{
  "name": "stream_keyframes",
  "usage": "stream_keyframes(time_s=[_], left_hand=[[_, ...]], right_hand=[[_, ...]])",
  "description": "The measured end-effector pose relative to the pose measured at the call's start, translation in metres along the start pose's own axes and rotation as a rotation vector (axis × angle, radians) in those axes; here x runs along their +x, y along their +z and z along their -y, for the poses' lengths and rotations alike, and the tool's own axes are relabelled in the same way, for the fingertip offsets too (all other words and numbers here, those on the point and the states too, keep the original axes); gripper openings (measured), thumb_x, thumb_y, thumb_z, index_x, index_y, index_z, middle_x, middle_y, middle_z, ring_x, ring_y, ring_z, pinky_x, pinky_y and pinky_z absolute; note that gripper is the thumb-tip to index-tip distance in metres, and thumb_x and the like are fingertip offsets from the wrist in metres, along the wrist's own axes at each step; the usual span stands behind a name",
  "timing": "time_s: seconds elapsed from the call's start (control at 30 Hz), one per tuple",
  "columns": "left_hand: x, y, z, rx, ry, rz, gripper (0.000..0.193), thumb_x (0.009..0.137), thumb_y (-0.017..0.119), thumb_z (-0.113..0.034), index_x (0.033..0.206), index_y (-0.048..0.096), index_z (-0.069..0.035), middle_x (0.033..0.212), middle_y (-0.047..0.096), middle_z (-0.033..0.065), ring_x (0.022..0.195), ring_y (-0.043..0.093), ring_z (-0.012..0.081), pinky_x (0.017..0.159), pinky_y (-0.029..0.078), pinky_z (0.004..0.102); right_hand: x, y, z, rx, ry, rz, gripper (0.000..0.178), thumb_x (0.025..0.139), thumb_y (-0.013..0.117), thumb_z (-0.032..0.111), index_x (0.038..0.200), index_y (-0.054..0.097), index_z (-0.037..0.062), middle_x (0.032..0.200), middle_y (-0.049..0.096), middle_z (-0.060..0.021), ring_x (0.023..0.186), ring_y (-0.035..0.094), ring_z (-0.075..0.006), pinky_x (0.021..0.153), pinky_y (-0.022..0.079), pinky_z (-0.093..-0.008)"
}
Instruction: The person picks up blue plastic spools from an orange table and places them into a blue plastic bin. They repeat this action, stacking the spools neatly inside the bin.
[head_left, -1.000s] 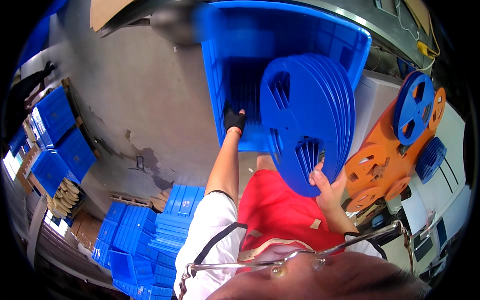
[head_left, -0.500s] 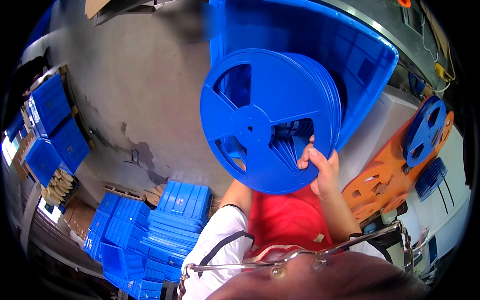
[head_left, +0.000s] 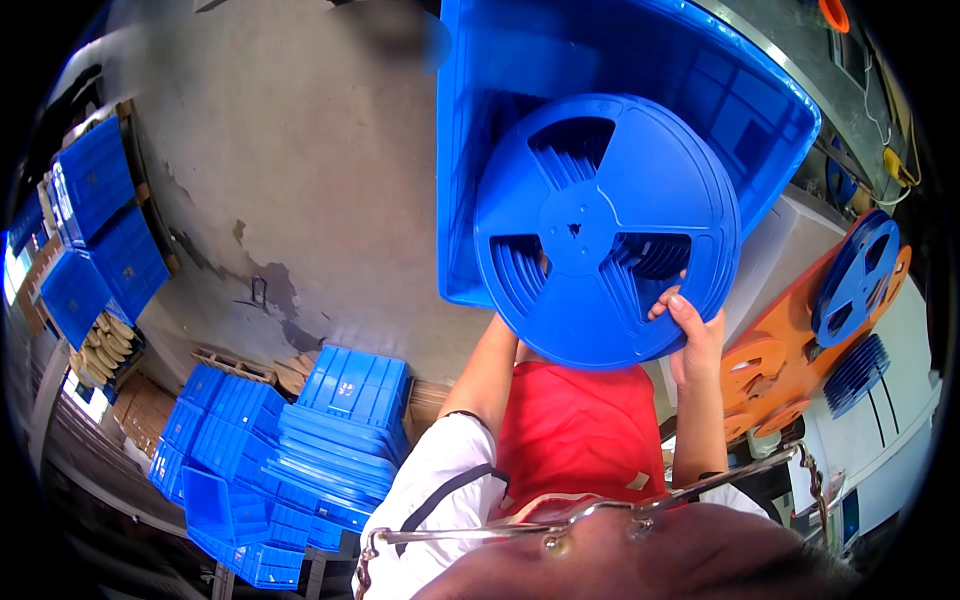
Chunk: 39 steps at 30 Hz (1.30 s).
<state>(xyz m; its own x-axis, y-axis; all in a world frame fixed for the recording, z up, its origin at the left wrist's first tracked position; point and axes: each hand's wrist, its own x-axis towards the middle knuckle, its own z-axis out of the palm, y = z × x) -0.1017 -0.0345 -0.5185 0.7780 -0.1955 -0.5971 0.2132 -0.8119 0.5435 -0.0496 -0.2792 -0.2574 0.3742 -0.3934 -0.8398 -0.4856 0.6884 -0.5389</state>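
A thick stack of round blue plastic reels [head_left: 640,190] is tilted over the near part of a large blue bin [head_left: 456,160], its top face turned toward me. Each reel has wide cut-out windows and a small centre hole. My right hand [head_left: 697,335] grips the stack's lower right rim, fingers curled through a window and thumb on the face. From the lower left, my left hand [head_left: 502,332] reaches behind the stack; most of it is hidden, though a fingertip seems to show through the left window.
At right, orange reels [head_left: 755,370] and a blue reel [head_left: 858,275] rest by a pale surface beside a grey box [head_left: 790,235]. Stacked blue crates [head_left: 335,440] stand lower left, with more blue crates [head_left: 95,185] at far left. Grey floor [head_left: 300,150] lies between.
The stack of reels has moved right and farther over the bin, and its face has turned. Both hands have gone along with it, the right one keeping its grip through the window.
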Motion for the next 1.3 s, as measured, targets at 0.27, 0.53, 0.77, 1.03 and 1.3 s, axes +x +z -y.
stream_keyframes(time_s=[0.27,0.53,0.77,1.03,1.3], left_hand=[[-0.015,0.005,0.005,0.004,-0.005,0.042,0.063,0.08,0.059,-0.023,0.134,0.037,0.0,0.133,0.042,0.0246,0.124,0.039,0.0385,0.105,0.031,0.0402],[-0.065,-0.006,0.022,0.044,-0.03,0.114,0.062,0.08,0.059,-0.022,0.134,0.037,0.001,0.132,0.042,0.0248,0.124,0.039,0.0389,0.105,0.031,0.0408],[-0.077,-0.007,0.024,0.073,-0.048,0.132,0.061,0.081,0.058,-0.021,0.133,0.037,0.001,0.132,0.043,0.025,0.124,0.039,0.0393,0.105,0.031,0.0413],[-0.074,-0.02,0.035,0.147,-0.062,0.137,0.06,0.081,0.057,-0.02,0.133,0.037,0.001,0.132,0.043,0.0251,0.124,0.038,0.0397,0.105,0.03,0.0419],[-0.028,-0.09,0.002,0.281,0.127,-0.21,0.063,0.083,0.056,-0.02,0.136,0.032,0.002,0.135,0.038,0.0257,0.126,0.035,0.0404,0.105,0.028,0.0441]], right_hand=[[-0.026,0.081,-0.033,-0.218,-0.043,0.316,0.029,0.076,0.068,0.0,0.103,0.057,-0.0009,0.09,0.066,-0.0096,0.084,0.064,-0.0168,0.078,0.052,-0.0304],[-0.034,0.106,-0.077,-0.181,0.006,0.316,0.046,0.086,0.063,0.011,0.124,0.043,-0.0023,0.12,0.055,-0.0118,0.109,0.054,-0.0157,0.092,0.043,-0.0292],[-0.054,0.086,-0.079,-0.104,0.039,0.326,0.037,0.093,0.054,0.021,0.121,0.046,-0.0025,0.111,0.059,-0.0088,0.102,0.056,-0.0149,0.088,0.043,-0.0273],[-0.066,0.067,-0.06,-0.097,0.086,0.274,0.03,0.089,0.059,0.02,0.111,0.051,0.0003,0.094,0.057,-0.0028,0.082,0.054,-0.0079,0.071,0.046,-0.0237],[-0.109,-0.025,-0.048,-0.026,-0.169,0.064,0.046,0.092,0.049,0.041,0.105,0.049,-0.0033,0.085,0.058,-0.0119,0.07,0.055,-0.0161,0.058,0.044,-0.027]])
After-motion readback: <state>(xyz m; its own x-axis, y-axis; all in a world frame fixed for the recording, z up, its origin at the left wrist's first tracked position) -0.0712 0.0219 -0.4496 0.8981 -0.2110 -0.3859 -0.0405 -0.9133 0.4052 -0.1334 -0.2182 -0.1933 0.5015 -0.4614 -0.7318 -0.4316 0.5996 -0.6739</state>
